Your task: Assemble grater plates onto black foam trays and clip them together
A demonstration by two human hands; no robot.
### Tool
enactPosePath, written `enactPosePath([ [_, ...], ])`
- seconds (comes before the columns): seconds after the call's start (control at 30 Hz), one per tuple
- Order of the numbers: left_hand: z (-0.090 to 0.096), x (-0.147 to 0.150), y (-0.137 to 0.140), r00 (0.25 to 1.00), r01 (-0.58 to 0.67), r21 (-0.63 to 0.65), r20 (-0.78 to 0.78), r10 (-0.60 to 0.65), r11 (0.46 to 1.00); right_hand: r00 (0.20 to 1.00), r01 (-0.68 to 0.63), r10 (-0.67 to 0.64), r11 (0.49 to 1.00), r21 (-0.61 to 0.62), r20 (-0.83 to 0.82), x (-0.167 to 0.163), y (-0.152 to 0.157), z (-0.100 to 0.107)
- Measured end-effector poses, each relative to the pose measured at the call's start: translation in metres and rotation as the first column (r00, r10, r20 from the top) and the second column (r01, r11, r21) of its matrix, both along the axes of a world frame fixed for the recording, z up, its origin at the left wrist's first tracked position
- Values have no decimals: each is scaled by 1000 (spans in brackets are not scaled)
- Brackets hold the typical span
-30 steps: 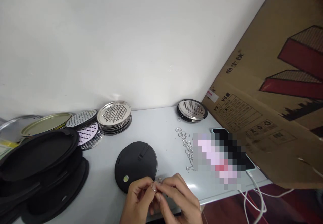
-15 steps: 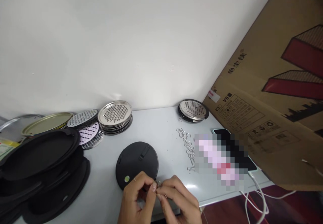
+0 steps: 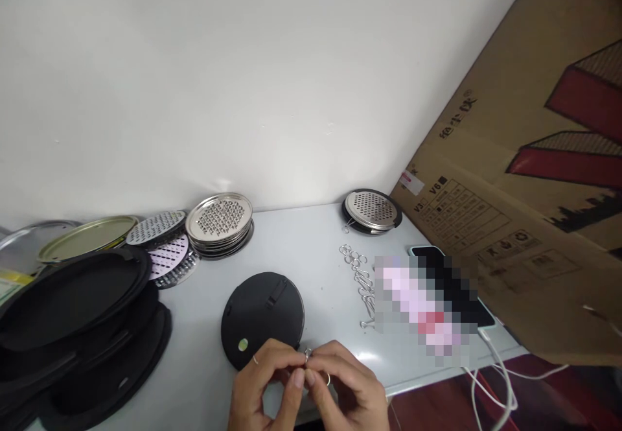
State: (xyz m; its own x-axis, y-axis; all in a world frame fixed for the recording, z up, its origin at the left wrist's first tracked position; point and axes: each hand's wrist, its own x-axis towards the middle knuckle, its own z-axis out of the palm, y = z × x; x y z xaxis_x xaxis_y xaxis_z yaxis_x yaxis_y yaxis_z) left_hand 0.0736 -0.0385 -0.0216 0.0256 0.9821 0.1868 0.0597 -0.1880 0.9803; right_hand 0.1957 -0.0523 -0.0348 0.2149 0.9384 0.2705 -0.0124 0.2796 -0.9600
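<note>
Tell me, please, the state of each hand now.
Left hand: closed, pinching a small metal wire.
Right hand: closed, fingertips pinching the same wire.

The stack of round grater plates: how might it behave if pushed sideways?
The stack of grater plates might slide apart, since they look simply piled, slightly offset. Their thin, shiny metal suggests stiffness. Lying flat and low, it seems unlikely to roll.

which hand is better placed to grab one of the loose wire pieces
Probably the right hand, being nearer the loose wire pieces; the left hand is by the black disc. Both hands are pinching a small metal piece, though.
</note>
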Motion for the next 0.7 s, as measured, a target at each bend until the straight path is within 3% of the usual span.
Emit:
enactPosePath([
  [0.17,7,-6,7,998,34,22,-55,-33,999,996,-81,80,996,28,47,2,0,-1],
  [0.43,6,-4,3,978,-47,112,-197,68,993,979,-193,195,980,-47,56,9,2,2],
  [0.7,-2,-8,3,970,29,99,-243,-5,995,998,-50,41,977,-205,-48,3,-7,-4],
])
